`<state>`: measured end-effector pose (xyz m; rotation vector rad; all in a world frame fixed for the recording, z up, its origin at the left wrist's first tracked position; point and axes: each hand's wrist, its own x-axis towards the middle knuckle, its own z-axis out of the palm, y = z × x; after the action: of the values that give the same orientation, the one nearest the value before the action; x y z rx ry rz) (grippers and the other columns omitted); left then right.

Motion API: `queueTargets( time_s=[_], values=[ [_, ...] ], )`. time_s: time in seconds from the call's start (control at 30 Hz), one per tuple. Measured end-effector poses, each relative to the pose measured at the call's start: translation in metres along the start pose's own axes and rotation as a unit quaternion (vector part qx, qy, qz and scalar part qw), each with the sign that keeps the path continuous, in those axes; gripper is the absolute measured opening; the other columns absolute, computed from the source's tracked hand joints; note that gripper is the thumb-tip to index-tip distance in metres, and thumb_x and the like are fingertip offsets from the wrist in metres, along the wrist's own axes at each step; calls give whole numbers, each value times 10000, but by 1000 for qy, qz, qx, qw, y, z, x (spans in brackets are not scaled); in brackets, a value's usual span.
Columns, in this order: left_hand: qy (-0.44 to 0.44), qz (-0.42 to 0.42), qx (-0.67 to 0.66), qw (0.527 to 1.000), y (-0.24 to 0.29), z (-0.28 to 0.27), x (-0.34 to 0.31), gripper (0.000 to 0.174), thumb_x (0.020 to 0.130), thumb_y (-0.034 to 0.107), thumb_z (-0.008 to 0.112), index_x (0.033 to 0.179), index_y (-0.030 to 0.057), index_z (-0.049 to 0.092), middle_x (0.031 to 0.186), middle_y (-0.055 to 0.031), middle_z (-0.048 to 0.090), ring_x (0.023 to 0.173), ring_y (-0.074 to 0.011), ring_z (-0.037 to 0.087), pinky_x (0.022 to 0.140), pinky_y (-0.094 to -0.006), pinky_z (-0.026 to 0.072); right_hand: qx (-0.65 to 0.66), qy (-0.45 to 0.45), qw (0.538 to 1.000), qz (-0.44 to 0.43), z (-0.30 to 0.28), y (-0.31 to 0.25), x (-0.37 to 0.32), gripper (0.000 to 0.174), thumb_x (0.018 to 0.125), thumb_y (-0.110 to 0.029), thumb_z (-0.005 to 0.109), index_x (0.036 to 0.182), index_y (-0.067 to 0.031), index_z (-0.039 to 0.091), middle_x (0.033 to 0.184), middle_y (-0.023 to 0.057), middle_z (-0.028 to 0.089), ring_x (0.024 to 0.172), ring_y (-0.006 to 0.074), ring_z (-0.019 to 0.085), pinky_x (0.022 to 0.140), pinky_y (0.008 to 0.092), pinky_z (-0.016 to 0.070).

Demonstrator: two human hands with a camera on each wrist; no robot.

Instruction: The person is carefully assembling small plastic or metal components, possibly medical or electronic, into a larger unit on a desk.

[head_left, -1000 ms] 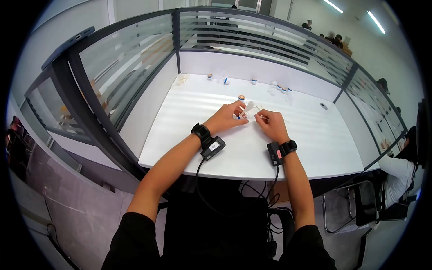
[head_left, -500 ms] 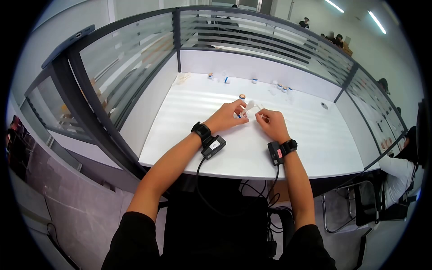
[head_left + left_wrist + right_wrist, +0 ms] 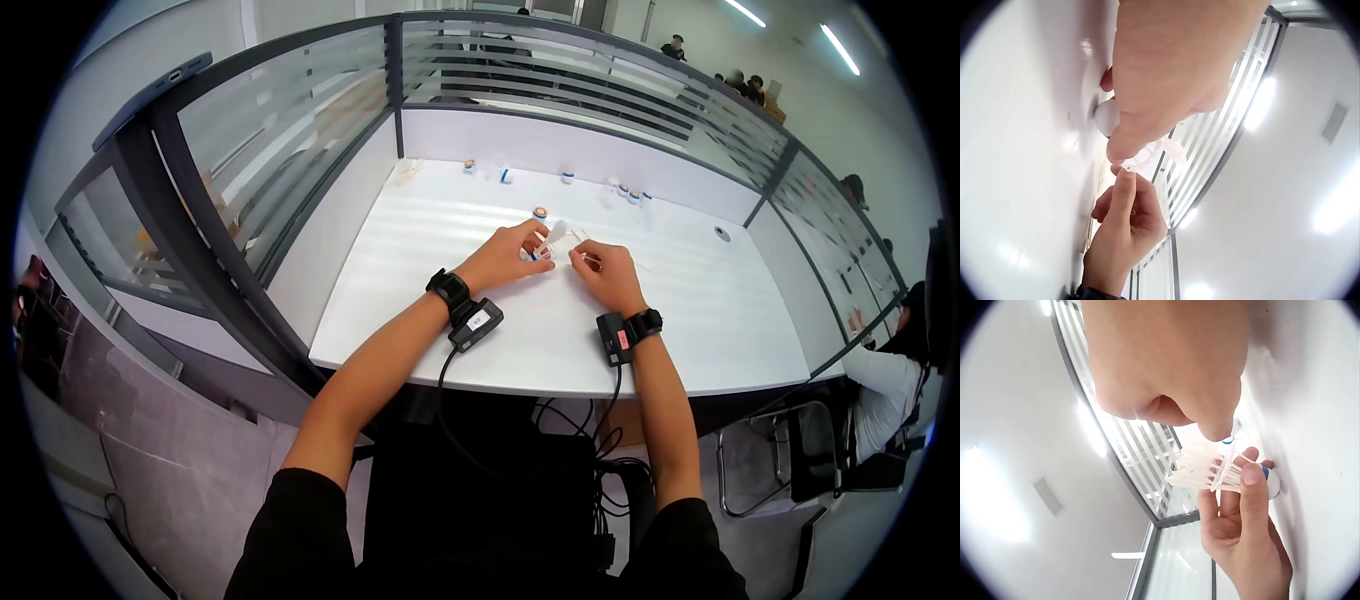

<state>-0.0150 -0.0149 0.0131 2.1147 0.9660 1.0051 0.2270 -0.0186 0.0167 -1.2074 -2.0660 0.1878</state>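
A white shuttlecock (image 3: 1197, 467) with a blue band and a rounded white base sits in my left hand (image 3: 503, 259). In the right wrist view, the thumb and fingers of the left hand (image 3: 1244, 528) grip it near the base, its feathers fanning out past the fingertips. My right hand (image 3: 610, 277) is just right of it, thumb and forefinger pinched together at a thin white feather shaft (image 3: 1230, 450). Its other fingers are curled in. From the left wrist side, the fingertips of both hands meet close together beside the feathers (image 3: 1174, 150).
Just beyond the left hand stands a small blue-banded piece with a brownish top (image 3: 540, 213). Several similar pieces (image 3: 628, 193) line the back of the white table (image 3: 450, 350). Loose pale strips (image 3: 410, 171) lie at the back left corner. Low partitions (image 3: 580, 145) enclose the table.
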Motion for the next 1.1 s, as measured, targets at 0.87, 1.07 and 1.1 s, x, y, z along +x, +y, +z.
queueTargets(
  time_s=[0.87,1.07,1.1],
  values=[
    [-3,5,-7,1000,2,0,2,508,884,292,808,1267,30,601,1070,-131,756,948,-184,705,764,-311,551,-8,0,1000,-20,-2,-2,0,205,914,-270,720,896,-69,757,726,146,722,667,303,715,641,387,551],
    [-2,-6,-2,1000,3,0,2,505,881,288,806,1260,27,597,1068,-141,759,959,-206,706,804,-328,546,-8,-12,1000,-17,-4,-4,0,206,914,-272,721,906,-70,760,727,142,726,675,301,722,656,389,558],
    [-4,-17,-8,1000,6,0,1,503,875,284,809,1251,27,596,1062,-153,759,980,-225,706,839,-345,540,-11,-15,1000,-16,-3,-3,-1,207,914,-272,721,909,-69,760,730,143,728,680,301,724,658,388,560]
  ],
)
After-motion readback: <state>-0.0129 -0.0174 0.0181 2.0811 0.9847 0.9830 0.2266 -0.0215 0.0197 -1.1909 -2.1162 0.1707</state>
